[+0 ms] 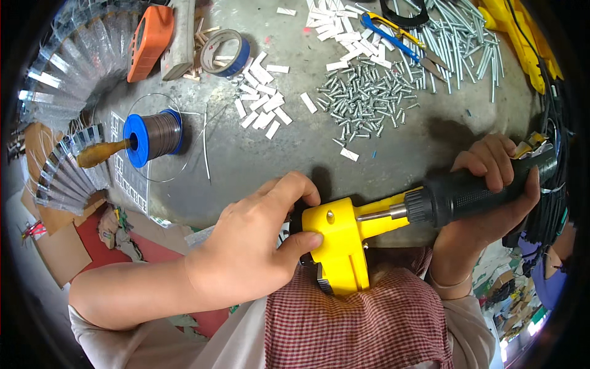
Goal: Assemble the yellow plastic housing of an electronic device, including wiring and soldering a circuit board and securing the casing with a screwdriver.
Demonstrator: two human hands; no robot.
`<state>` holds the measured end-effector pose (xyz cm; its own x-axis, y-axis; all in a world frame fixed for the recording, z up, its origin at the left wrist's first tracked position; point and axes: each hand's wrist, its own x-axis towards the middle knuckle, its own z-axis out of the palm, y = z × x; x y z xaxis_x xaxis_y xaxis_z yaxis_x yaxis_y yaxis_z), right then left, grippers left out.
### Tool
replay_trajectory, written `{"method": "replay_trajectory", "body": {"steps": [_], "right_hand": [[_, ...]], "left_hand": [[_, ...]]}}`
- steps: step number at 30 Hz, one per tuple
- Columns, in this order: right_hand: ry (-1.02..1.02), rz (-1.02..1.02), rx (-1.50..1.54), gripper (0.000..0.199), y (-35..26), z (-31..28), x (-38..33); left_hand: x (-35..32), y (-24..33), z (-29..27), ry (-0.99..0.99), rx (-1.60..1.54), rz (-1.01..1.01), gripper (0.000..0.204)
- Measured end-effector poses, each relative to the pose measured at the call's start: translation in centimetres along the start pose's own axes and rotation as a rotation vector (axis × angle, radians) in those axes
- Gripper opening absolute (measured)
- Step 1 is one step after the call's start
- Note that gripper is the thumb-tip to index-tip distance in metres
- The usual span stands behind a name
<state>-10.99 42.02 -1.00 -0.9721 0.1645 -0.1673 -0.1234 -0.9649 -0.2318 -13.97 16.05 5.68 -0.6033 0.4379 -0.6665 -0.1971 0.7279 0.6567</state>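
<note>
The lower end of the yellow plastic part (342,243) drops behind a red-checked cloth (362,320) over the person's lap, so its full shape is cut off, and a dark toothed bit at its lower left is too small to make out. The metal tip of the black-handled tool (473,190) runs into the yellow plastic part, and the exact point of contact is hidden. The cable leaving the tool's far end blurs into dark cords at the picture's rim.

The left hand (255,243) comes in from the lower left with the forearm level, the wrist bent, and its fingers (295,187) clamped on the yellow plastic part: the index curls over the top, the thumb presses its left face. The right hand (485,206) rises from below, to the right of the yellow plastic part, its fingers wrapped tight round the tool's handle, thumb hidden beneath.

The yellow plastic part sits at the near edge of the desk (295,144), held just over the lap. Beyond it lies a stretch of bare grey surface. Farther off are a pile of screws (365,98), scattered white strips (261,101) and blue-handled pliers (393,37). Up and left of the yellow plastic part stand a blue spool of wire (153,136) and a roll of tape (225,52).
</note>
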Motion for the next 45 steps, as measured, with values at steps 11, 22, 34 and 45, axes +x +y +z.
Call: {"method": "replay_trajectory", "body": {"steps": [11, 22, 34, 45], "right_hand": [[-0.013, 0.005, 0.013, 0.033, 0.2, 0.0, -0.3], [-0.178, -0.221, -0.224, 0.037, -2.5, 1.4, -3.8], [0.04, -0.317, -0.23, 0.037, -1.0, -0.5, -5.6], [-0.057, -0.195, 0.018, 0.033, -0.2, -1.1, -5.1]], "left_hand": [[-0.6, 0.0, 0.0, 0.004, 0.011, -0.015, 0.039], [-2.2, -6.4, 1.9, 0.432, 0.186, 0.541, 0.063], [-1.8, -7.6, 5.1, 0.71, 0.368, 0.631, 0.068], [-1.4, -8.6, 5.5, 0.781, 0.365, 0.694, 0.066]]}}
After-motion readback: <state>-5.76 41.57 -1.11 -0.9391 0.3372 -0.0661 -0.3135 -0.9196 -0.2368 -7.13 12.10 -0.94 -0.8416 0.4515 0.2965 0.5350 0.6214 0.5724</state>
